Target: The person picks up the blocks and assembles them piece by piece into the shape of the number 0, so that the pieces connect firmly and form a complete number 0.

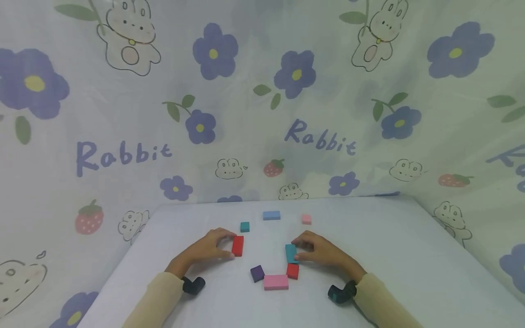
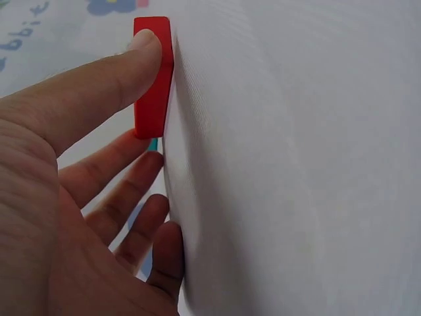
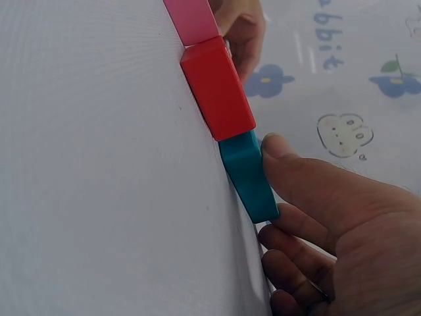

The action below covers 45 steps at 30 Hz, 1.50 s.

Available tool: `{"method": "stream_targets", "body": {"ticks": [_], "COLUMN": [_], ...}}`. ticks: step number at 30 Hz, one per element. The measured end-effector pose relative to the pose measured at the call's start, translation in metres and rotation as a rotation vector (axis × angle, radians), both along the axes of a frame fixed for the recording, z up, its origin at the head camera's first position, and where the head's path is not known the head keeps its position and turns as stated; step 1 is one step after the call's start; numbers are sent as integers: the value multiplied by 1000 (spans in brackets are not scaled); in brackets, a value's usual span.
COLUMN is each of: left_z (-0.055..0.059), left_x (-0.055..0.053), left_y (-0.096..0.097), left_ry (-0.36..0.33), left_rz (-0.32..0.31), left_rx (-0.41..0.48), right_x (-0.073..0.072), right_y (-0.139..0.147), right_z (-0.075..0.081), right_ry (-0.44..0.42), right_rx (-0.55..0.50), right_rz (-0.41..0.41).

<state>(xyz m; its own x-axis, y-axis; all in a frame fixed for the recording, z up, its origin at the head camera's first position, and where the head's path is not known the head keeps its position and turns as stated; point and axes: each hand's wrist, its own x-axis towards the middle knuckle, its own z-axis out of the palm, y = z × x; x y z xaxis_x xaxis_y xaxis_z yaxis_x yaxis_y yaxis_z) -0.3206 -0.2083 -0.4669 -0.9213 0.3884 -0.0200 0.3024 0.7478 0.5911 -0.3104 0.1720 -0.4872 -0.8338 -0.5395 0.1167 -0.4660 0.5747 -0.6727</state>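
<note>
White cloth [image 1: 369, 228] is covering the table, and a pale printed curtain [image 1: 254, 136] is hanging behind it. On the left side of a loose ring of blocks, a smooth, oblong red block [image 1: 238, 246] is sitting between the thumb and forefinger of the left hand [image 1: 211, 247], which is pinching it by its ends; whether it is touching the cloth, cannot tell. Across the ring, the right hand [image 1: 321, 249] is pinching a teal block [image 1: 290, 253], also oblong, glossy and flat-faced. Its near end is meeting a red cube [image 1: 292, 271]. Just beside that, a pink block [image 1: 276, 282] is lying lengthwise, with a purple cube [image 1: 257, 273] sitting askew at its other end. Farther out, a teal cube [image 1: 244, 227], a light blue block [image 1: 271, 215] and a pale pink cube [image 1: 306, 219] are resting toward the curtain. Loose cream sleeves [image 1: 157, 296] are ending near black wrist cameras [image 1: 193, 285].

Left wrist view is showing what the head view is missing: the thumb pressing along the red block's face, the lower fingers spreading beneath. Right wrist view is bringing out the cloth's fine weave and the cube's squared edges. Only the head view is taking in the purple cube.

Purple hand-drawn lettering on the curtain is reading "Rabbit" twice, among flowers, strawberries and outlined bunnies; wrist views are catching only parts of the word.
</note>
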Motion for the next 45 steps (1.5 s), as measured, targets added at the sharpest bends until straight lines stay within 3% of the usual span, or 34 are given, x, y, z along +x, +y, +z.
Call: {"method": "stream_targets", "body": {"ticks": [7,24,33,45], "left_z": [-2,8,16,15], "left_x": [4,12,19,26], "left_y": [-2,-3,14,42], "left_ry": [3,-58,-56,2], "left_rz": [18,66,23,-16], "left_rx": [-1,153,196,197], "right_x": [1,-1,-1,-1], "right_y": [-2,-3,-1,2], "right_z": [-2,-4,-1,-3], "right_ry": [-16,3,6,-2], "right_rx": [-9,10,14,3], "right_rz": [15,14,-16,-17]}}
